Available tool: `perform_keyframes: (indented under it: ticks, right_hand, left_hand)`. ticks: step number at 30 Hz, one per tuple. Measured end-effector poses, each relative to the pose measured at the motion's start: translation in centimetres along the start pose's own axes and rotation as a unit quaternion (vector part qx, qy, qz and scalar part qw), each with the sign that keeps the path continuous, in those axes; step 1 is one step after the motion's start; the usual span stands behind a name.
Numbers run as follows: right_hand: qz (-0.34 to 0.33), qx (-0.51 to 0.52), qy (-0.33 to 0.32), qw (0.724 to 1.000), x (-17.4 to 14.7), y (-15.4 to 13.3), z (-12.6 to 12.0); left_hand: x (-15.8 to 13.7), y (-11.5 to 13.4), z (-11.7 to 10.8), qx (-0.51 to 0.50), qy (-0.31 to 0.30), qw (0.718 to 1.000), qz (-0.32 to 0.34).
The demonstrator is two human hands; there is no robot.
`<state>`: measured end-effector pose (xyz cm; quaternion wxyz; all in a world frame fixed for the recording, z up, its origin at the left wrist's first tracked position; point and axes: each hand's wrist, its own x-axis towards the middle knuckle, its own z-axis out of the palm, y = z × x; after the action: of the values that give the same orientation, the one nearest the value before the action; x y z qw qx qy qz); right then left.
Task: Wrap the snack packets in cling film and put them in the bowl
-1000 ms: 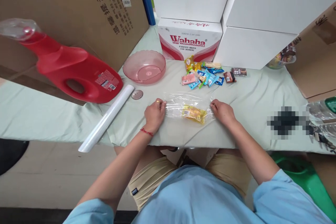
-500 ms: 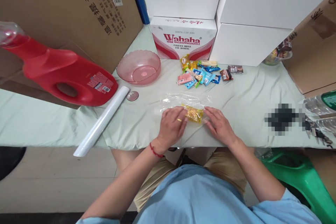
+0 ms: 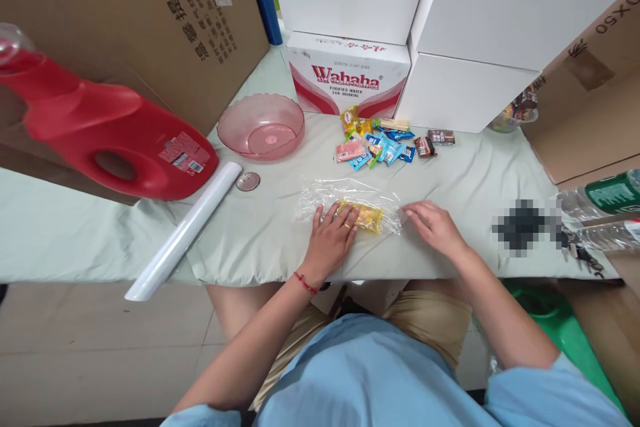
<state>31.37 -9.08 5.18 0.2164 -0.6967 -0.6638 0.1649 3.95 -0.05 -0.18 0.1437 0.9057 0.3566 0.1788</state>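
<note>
A sheet of clear plastic film lies crumpled on the cloth near the table's front edge. On it rests a yellow-wrapped snack packet. My left hand is laid flat over the packet's left end and the film, its fingers spread, hiding part of both. At the film's right edge, my right hand has thumb and forefinger pinched together on the plastic. The packet's right end lies uncovered between the two hands.
Beyond the film lies a pile of small wrapped snacks. A pink bowl, a round tin-like disc, a white roll and a big red bottle stand or lie leftward. Boxes line the back; plastic bottles lie right.
My right hand has moved right, off the packet's end, and now pinches the film's edge. My left hand has flattened, fingers spread over the packet's left end.
</note>
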Motion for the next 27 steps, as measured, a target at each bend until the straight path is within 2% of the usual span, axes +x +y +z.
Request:
perform_keyframes:
  ticks: [2,6,9,12,14,17,21,23,27]
  right_hand:
    - [-0.021,-0.026,-0.014,0.999,4.3,-1.0,0.5]
    - [-0.075,-0.091,-0.057,0.991,11.7,-3.1,3.6]
    - [-0.056,-0.140,-0.085,0.985,14.7,-4.3,5.3]
    - [0.000,-0.138,-0.126,0.982,15.9,-4.9,5.2]
    - [0.016,-0.123,-0.157,0.980,16.1,-4.9,4.5]
    - [-0.001,-0.093,-0.173,0.981,15.4,-5.0,3.1]
    - [-0.113,-0.050,-0.137,0.983,12.6,-5.6,1.9]
    - [-0.146,-0.078,-0.125,0.978,10.6,-6.3,1.8]
    - [-0.107,-0.190,-0.155,0.963,6.6,-7.6,2.9]
  left_hand:
    - [0.0,0.0,0.1,0.008,0.009,1.000,0.007]
    - [-0.2,-0.1,0.3,0.037,0.014,0.999,0.018]
    - [-0.3,-0.2,0.3,0.052,0.015,0.998,0.022]
    - [-0.2,-0.1,0.2,0.055,0.018,0.998,0.027]
    - [-0.2,-0.1,0.1,0.051,0.021,0.998,0.025]
    - [-0.2,0.0,0.1,0.043,0.020,0.999,0.018]
    - [-0.3,0.0,0.1,0.042,0.012,0.999,0.018]
    - [-0.3,0.0,0.1,0.040,0.011,0.999,0.014]
    - [-0.3,0.1,0.2,0.031,0.009,0.999,0.005]
